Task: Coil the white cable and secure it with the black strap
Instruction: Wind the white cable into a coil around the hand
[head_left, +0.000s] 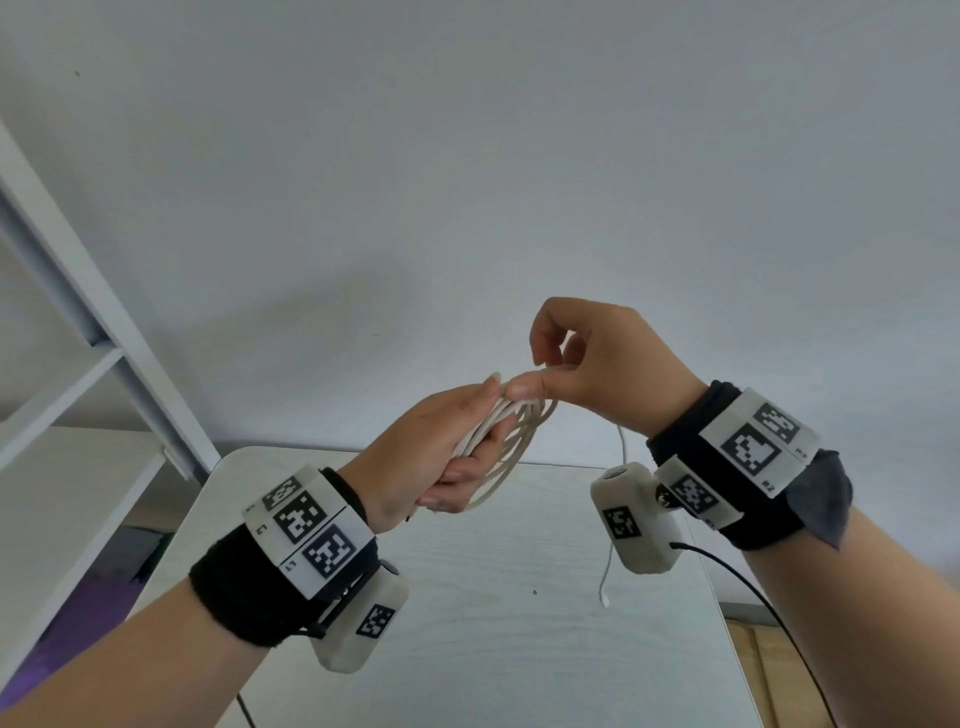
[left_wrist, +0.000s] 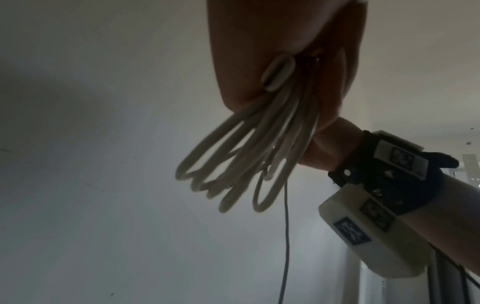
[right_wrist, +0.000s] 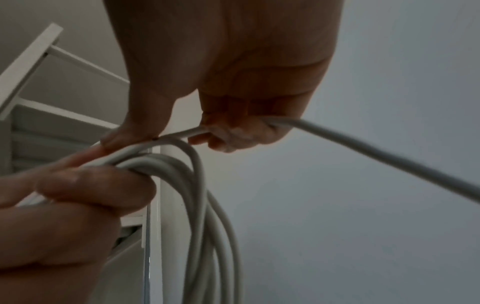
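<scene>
Several loops of the white cable (head_left: 511, 447) are bunched in my left hand (head_left: 452, 441), held up above the table; the fingers curl round the bundle. The loops (left_wrist: 233, 164) hang out below the palm in the left wrist view. My right hand (head_left: 561, 358) is just right of the left one, thumb pressing the top of the coil, curled fingers gripping the free strand (right_wrist: 363, 148). That loose tail (head_left: 615, 514) hangs down behind the right wrist, its plug end (head_left: 605, 600) dangling over the table. No black strap shows in any view.
A pale wood-grain table (head_left: 493, 623) lies below both hands. A white shelf frame (head_left: 104, 322) stands to the left against a plain wall. A thin black lead (head_left: 753, 592) runs from the right wrist camera.
</scene>
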